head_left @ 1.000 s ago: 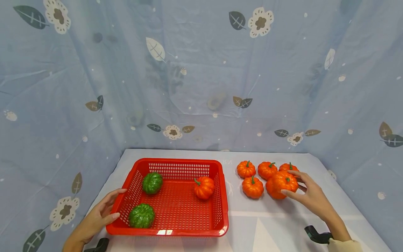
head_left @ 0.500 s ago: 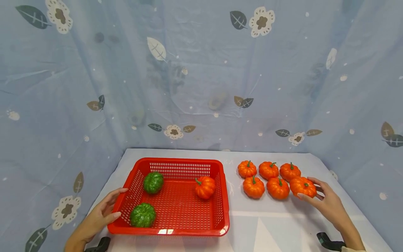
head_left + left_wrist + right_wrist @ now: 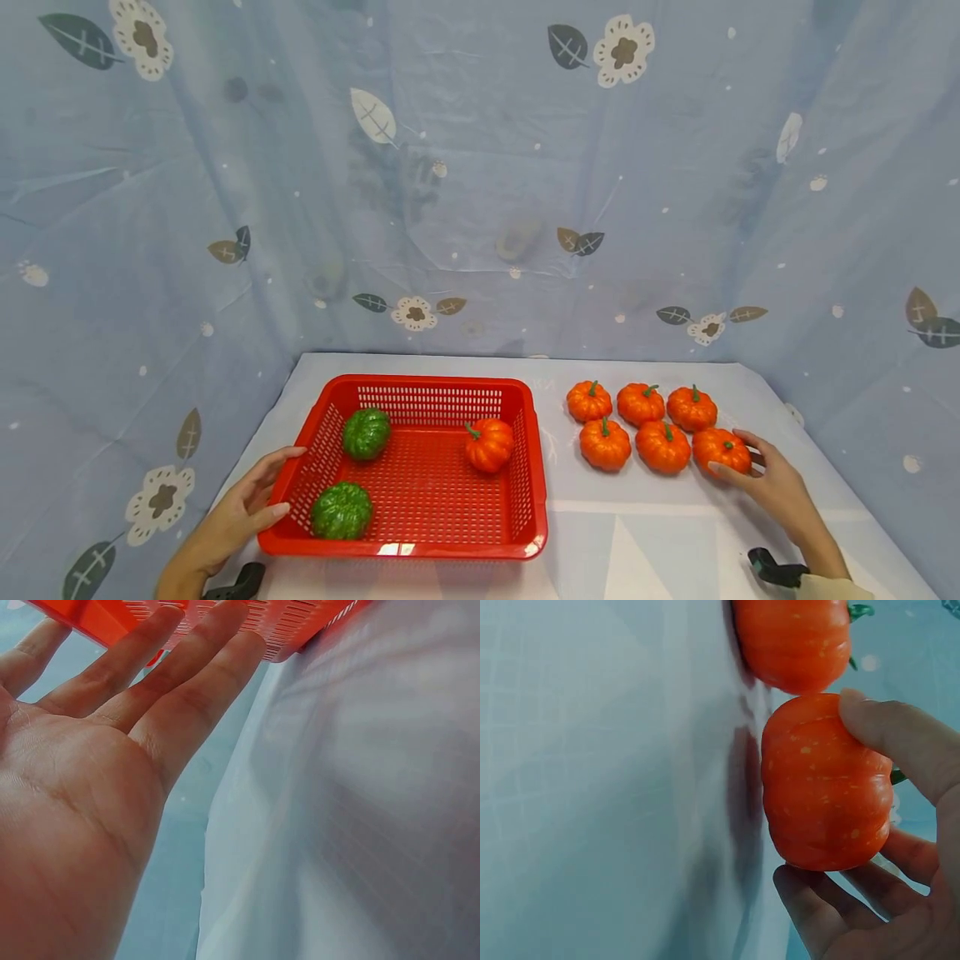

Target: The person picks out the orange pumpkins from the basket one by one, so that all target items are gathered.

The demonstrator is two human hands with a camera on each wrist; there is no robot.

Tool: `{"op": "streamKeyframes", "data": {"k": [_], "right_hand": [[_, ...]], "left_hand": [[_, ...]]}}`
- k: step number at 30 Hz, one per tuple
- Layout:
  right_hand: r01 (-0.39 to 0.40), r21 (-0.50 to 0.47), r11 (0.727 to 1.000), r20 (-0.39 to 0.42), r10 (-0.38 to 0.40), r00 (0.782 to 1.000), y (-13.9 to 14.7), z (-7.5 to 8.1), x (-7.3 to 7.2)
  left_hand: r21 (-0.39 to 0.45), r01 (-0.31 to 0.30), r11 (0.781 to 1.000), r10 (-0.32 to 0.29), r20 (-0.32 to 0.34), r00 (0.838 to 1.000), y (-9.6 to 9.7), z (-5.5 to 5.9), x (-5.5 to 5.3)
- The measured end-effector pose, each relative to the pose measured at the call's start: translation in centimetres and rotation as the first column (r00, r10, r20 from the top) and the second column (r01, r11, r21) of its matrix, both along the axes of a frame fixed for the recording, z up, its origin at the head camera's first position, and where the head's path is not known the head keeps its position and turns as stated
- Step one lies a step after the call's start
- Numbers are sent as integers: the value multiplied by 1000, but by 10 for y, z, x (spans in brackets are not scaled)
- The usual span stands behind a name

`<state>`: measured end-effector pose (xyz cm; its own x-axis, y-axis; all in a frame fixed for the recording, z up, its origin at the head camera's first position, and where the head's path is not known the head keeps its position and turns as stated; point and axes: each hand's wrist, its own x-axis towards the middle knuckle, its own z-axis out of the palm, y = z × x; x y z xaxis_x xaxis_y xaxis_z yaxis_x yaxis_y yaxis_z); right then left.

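Note:
My right hand [image 3: 772, 485] pinches a small orange pumpkin [image 3: 721, 452] between thumb and fingers at the right end of the front row. In the right wrist view the held pumpkin [image 3: 826, 787] has its base close to the tabletop; whether it touches is hard to tell. Beside it sits another orange pumpkin [image 3: 795, 645]. My left hand [image 3: 230, 518] rests against the left side of a red plastic basket [image 3: 401, 550], its fingers [image 3: 199, 697] nearly straight. Inside the basket lie two green pumpkins, one at the back [image 3: 366, 433] and one in front [image 3: 342, 511], plus an orange pumpkin [image 3: 489, 445].
Several more orange pumpkins stand in two rows right of the basket, among them a back left one [image 3: 588, 402] and a front middle one [image 3: 663, 447]. A pale cloth covers the table [image 3: 585, 550]. Blue patterned curtain [image 3: 480, 208] hangs behind and along both sides.
My right hand has carried the orange pumpkin rightward from in front of the others, then lowered it to the right end of the front row. The left hand and basket stay put.

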<state>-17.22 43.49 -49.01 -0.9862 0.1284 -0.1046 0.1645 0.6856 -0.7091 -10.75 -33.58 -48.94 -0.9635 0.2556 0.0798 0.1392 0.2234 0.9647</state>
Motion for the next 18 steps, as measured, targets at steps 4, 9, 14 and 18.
{"op": "streamKeyframes", "data": {"k": [4, 9, 14, 18], "right_hand": [[-1, -3, 1000, 30, 1, 1000, 1, -3, -4], [-21, 19, 1000, 20, 20, 1000, 1, -6, -4], [-34, 22, 999, 46, 32, 998, 0, -5, -4], [-51, 41, 998, 19, 50, 999, -2, -1, -4]], "left_hand": [[7, 0, 1000, 0, 4, 1000, 1, 0, 1], [-1, -26, 1000, 26, 30, 999, 2, 1, 1], [-9, -42, 999, 42, 38, 998, 3, 1, 2], [-8, -32, 999, 32, 27, 999, 2, 2, 0]]}}
